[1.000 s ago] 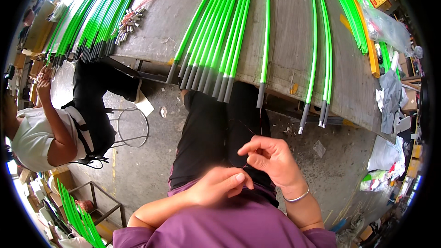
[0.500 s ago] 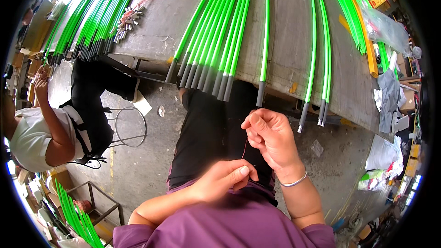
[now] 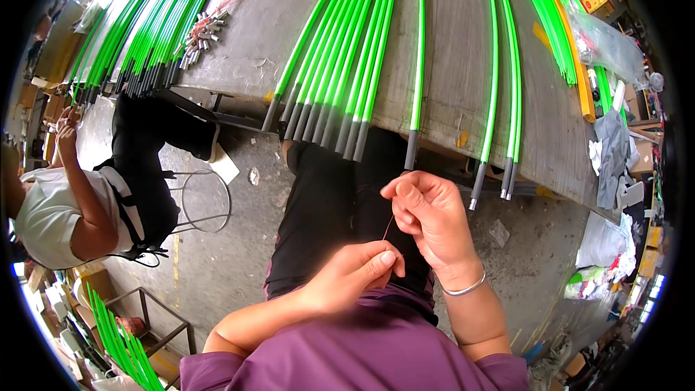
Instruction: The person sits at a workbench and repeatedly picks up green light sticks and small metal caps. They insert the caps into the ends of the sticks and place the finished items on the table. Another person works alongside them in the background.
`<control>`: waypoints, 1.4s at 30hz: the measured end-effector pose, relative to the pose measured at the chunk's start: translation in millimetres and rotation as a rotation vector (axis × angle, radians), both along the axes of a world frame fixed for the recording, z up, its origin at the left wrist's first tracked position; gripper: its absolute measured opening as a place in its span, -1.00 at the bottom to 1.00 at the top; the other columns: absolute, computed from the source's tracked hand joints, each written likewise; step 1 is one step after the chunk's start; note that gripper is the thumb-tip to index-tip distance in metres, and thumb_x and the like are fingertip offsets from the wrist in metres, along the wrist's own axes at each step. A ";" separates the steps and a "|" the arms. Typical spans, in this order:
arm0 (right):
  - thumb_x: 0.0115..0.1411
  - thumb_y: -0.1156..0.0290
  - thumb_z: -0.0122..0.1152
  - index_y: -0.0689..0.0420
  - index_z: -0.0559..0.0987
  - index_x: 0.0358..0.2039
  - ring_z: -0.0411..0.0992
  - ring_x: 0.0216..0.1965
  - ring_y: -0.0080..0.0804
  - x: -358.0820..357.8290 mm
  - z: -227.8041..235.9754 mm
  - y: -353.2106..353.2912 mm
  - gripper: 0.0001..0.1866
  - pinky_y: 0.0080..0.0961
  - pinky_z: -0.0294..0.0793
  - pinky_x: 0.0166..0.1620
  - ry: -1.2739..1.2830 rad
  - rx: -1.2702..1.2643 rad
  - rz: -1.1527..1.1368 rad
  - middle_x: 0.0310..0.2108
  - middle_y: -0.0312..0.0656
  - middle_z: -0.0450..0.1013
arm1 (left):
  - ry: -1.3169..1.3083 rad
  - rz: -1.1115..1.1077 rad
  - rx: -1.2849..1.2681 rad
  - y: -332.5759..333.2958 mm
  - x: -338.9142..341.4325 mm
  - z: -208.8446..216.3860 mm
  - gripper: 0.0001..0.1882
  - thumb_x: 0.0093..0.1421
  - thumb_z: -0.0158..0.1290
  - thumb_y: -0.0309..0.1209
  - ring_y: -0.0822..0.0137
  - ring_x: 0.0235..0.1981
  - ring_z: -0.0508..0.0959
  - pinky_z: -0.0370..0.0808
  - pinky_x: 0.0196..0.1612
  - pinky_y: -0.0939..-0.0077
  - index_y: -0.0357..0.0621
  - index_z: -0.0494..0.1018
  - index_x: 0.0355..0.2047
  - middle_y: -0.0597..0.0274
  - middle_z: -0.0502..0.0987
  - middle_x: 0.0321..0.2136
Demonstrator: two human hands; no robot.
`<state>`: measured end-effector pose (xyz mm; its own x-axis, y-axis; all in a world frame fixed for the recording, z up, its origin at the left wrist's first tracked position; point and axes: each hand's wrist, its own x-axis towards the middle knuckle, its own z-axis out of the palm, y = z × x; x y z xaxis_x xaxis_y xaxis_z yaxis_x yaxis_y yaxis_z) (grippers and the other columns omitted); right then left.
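Observation:
A thin red thread (image 3: pixel 389 227) runs between my two hands, over my lap. My left hand (image 3: pixel 358 269) is closed, with its thumb and forefinger pinched on the lower end of the thread. My right hand (image 3: pixel 432 219), a metal bangle at its wrist, is closed in a pinch at the thread's upper end. Its fingertips are right by the dark grey end of a single green rod (image 3: pixel 418 94), which juts over the table edge; the fingers hide the rod's very tip. To the left of that rod lies a row of several similar green rods (image 3: pixel 339 51).
On the right, a few green rods (image 3: pixel 494 72) with shiny metal tips overhang the grey table (image 3: pixel 449 51). Small metal pieces with red threads (image 3: pixel 201 38) lie at the left, beside another rod bundle (image 3: pixel 156 29). A seated co-worker (image 3: pixel 79 203) and a round stool frame (image 3: pixel 203 199) are left.
My left hand has risen slightly, and the thread now slants straighter toward my right hand. The right hand has barely shifted and stays by the rod end.

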<state>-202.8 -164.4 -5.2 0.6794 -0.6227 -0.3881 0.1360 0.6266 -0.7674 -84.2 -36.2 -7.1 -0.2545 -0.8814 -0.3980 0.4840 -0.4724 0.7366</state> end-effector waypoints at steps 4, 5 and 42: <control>0.22 0.33 0.20 0.29 0.54 -0.36 0.15 -0.63 -0.77 -14.7 11.4 16.3 -0.77 -0.78 0.07 -0.60 0.064 -0.087 0.241 -0.55 -0.38 0.33 | -0.004 -0.020 0.025 -1.0 2.5 0.4 -0.62 0.40 -0.23 -0.20 0.60 -0.58 0.16 0.14 -0.50 0.69 -0.26 0.41 -0.32 0.47 0.22 -0.62; 0.22 0.33 0.20 0.29 0.54 -0.38 0.15 -0.63 -0.77 -13.3 13.0 13.1 -0.77 -0.78 0.07 -0.61 0.070 -0.095 0.237 -0.55 -0.37 0.34 | -0.003 -0.026 0.029 -1.2 2.4 0.0 -0.62 0.40 -0.22 -0.20 0.59 -0.57 0.17 0.15 -0.49 0.68 -0.27 0.42 -0.31 0.45 0.25 -0.61; 0.16 0.34 0.26 0.27 0.56 -0.44 0.26 -0.49 -0.69 -1.2 0.8 -3.8 -0.78 -0.73 0.30 -0.38 0.018 -0.008 0.123 -0.54 -0.35 0.33 | -0.065 -0.050 0.046 -9.3 2.3 10.1 -0.64 0.40 -0.21 -0.20 0.61 -0.54 0.19 0.19 -0.46 0.71 -0.25 0.41 -0.32 0.47 0.25 -0.59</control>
